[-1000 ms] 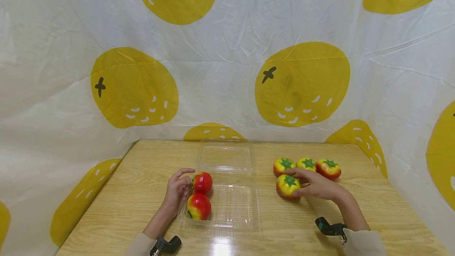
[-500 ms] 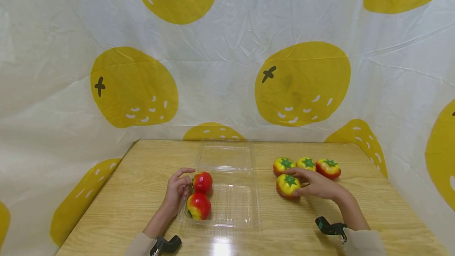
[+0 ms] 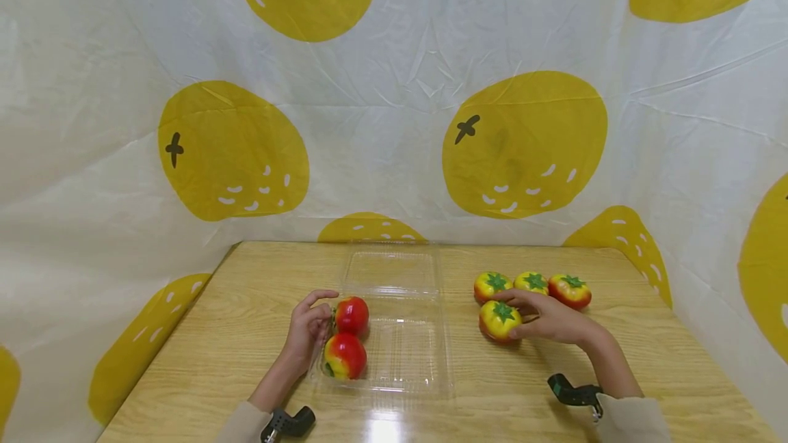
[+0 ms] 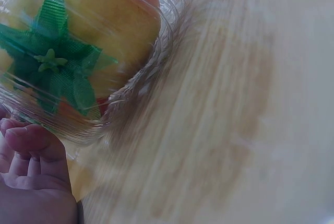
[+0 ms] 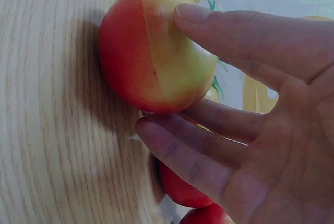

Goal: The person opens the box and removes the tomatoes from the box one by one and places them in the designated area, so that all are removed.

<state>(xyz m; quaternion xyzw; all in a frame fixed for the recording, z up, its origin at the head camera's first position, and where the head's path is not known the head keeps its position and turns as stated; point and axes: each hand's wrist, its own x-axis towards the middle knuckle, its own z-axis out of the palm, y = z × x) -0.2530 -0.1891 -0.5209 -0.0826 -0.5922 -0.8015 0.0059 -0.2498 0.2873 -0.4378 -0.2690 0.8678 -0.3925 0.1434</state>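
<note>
In the head view my right hand [image 3: 550,320] grips the nearest artificial tomato [image 3: 497,321], yellow above and red below with a green star-shaped calyx. The right wrist view shows my thumb on one side of that tomato [image 5: 141,51] and fingers around the other, close over the wood. My left hand [image 3: 303,335] holds the left rim of a clear plastic clamshell container [image 3: 409,361], fingers curled against its wall. Two tomatoes lie on their sides along the container's left side, a rear one [image 3: 351,315] and a front one [image 3: 346,356], calyxes facing left.
Behind my right hand three more tomatoes stand in a row: left [image 3: 492,286], middle [image 3: 531,283] and right [image 3: 570,291]. The container's lid [image 3: 390,272] lies folded back. A fruit-patterned cloth [image 3: 382,142] hangs behind the wooden table [image 3: 258,279].
</note>
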